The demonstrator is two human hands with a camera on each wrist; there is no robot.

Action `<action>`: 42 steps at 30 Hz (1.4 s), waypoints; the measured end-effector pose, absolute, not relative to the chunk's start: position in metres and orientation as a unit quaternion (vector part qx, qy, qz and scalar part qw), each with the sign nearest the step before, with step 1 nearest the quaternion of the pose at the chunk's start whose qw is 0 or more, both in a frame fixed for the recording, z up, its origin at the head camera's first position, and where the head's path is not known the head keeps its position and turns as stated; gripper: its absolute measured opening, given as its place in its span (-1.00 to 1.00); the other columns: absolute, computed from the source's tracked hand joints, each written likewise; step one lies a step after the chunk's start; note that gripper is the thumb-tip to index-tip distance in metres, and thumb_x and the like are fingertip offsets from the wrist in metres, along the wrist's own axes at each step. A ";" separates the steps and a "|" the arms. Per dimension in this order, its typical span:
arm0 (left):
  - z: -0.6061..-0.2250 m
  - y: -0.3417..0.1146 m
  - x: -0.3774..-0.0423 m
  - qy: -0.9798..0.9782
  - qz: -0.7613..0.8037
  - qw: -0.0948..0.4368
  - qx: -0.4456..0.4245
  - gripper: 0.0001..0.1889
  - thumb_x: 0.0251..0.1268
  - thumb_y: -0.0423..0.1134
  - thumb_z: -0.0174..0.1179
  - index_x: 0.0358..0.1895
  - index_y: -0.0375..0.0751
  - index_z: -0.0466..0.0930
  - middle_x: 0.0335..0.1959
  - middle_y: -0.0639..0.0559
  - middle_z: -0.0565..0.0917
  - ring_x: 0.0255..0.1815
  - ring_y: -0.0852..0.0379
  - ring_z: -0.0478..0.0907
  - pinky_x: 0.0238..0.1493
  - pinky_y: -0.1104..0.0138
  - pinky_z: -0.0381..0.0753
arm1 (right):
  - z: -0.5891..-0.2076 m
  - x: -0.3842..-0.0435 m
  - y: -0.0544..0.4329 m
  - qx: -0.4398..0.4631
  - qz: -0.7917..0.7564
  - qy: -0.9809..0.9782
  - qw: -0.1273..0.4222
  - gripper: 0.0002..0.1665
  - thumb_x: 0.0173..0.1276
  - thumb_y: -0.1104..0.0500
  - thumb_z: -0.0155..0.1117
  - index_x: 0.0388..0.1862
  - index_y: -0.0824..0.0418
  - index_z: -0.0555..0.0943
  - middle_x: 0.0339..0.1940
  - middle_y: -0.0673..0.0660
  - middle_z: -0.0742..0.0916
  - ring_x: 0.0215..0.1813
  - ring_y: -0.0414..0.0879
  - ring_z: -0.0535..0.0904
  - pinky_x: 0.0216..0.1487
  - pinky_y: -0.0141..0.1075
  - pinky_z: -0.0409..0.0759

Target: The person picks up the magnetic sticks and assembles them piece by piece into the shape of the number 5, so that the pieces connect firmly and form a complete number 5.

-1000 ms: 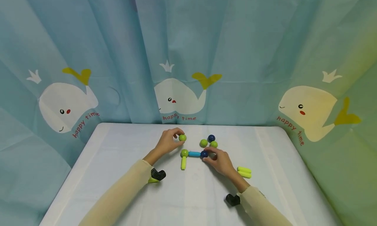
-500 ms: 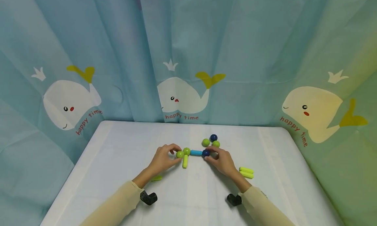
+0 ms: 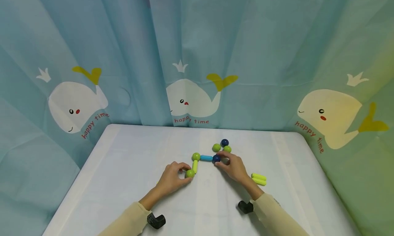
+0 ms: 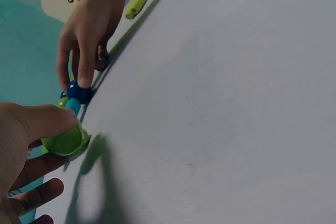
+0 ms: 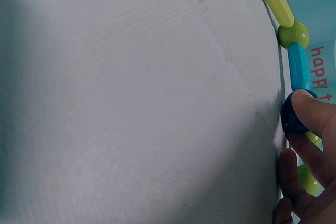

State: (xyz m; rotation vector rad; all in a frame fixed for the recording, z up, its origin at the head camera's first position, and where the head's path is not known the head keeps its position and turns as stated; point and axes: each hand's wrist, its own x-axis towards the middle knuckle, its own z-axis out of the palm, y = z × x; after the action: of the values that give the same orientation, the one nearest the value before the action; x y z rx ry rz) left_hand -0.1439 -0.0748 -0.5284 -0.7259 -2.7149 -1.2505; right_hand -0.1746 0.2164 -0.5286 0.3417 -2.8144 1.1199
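Note:
My left hand (image 3: pixel 175 178) pinches a green ball (image 3: pixel 190 173) between thumb and fingers. That ball is beside the lower end of a yellow-green rod (image 3: pixel 195 166); whether they touch I cannot tell. The rod's far end joins another green ball (image 3: pixel 196 156), and from it a blue rod (image 3: pixel 206 158) runs right to a navy ball (image 3: pixel 216 158). My right hand (image 3: pixel 232 166) grips this navy ball with thumb and fingertips. In the right wrist view, the thumb lies on the navy ball (image 5: pixel 294 113), and the blue rod (image 5: pixel 298 66) stays joined to it.
Behind the right hand sit a loose green ball (image 3: pixel 216 147), a second navy ball (image 3: pixel 225 142) and one more green ball (image 3: pixel 227 149). Two yellow-green rods (image 3: pixel 259 179) lie side by side at the right. The white table (image 3: pixel 138 143) meets a whale-print curtain (image 3: pixel 261 58).
My left hand has carried its green ball toward me, past the corner ball to the lower end of the yellow-green rod, which now slants slightly. My right hand keeps holding the navy ball.

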 end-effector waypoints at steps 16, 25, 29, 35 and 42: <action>-0.539 -0.071 -0.134 -0.882 -0.396 0.057 -0.248 -0.70 0.09 -0.19 0.58 -0.09 -0.03 0.76 -0.26 0.22 0.75 -0.31 0.16 0.50 -0.22 0.34 0.41 | -0.528 -0.175 0.216 0.103 0.366 -0.924 0.037 -0.53 0.30 0.15 0.53 0.18 0.14 0.67 0.03 0.14 0.79 -0.32 -0.15 0.62 -0.27 -0.25 0.59; -0.541 -0.068 -0.129 -0.886 -0.394 0.083 -0.228 -0.71 0.05 -0.17 0.59 -0.16 -0.03 0.74 -0.34 0.23 0.75 -0.36 0.16 0.47 -0.25 0.31 0.32 | -0.523 -0.173 0.213 0.107 0.352 -0.929 0.035 -0.51 0.28 0.16 0.55 0.17 0.17 0.67 0.03 0.13 0.79 -0.37 -0.18 0.56 -0.30 -0.28 0.55; -0.541 -0.064 -0.126 -0.894 -0.382 0.095 -0.211 -0.72 0.05 -0.12 0.59 -0.19 -0.01 0.74 -0.38 0.25 0.74 -0.39 0.20 0.44 -0.26 0.31 0.28 | -0.521 -0.172 0.213 0.121 0.345 -0.930 0.033 -0.43 0.25 0.18 0.56 0.23 0.19 0.64 0.00 0.15 0.78 -0.42 -0.19 0.53 -0.36 -0.32 0.51; -0.541 -0.060 -0.122 -0.902 -0.383 0.090 -0.180 -0.75 0.06 -0.09 0.58 -0.24 0.03 0.72 -0.37 0.25 0.72 -0.38 0.25 0.40 -0.25 0.30 0.30 | -0.512 -0.170 0.212 0.160 0.305 -0.938 0.048 -0.35 0.23 0.15 0.59 0.30 0.16 0.61 0.02 0.14 0.77 -0.49 -0.24 0.46 -0.43 -0.34 0.45; -0.541 -0.058 -0.119 -0.906 -0.379 0.091 -0.163 -0.75 0.06 -0.09 0.59 -0.25 0.03 0.70 -0.38 0.25 0.70 -0.39 0.31 0.36 -0.23 0.28 0.31 | -0.484 -0.173 0.206 0.223 0.253 -0.938 0.078 -0.40 0.23 0.18 0.59 0.25 0.17 0.65 0.11 0.16 0.75 -0.31 -0.11 0.61 -0.31 -0.26 0.56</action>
State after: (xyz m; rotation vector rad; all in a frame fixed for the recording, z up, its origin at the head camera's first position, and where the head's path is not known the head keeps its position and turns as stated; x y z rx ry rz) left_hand -0.1192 -0.0575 -0.5409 -0.4843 -2.6937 -1.1262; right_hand -0.1727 0.2064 -0.4843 0.6666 -2.8095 0.7566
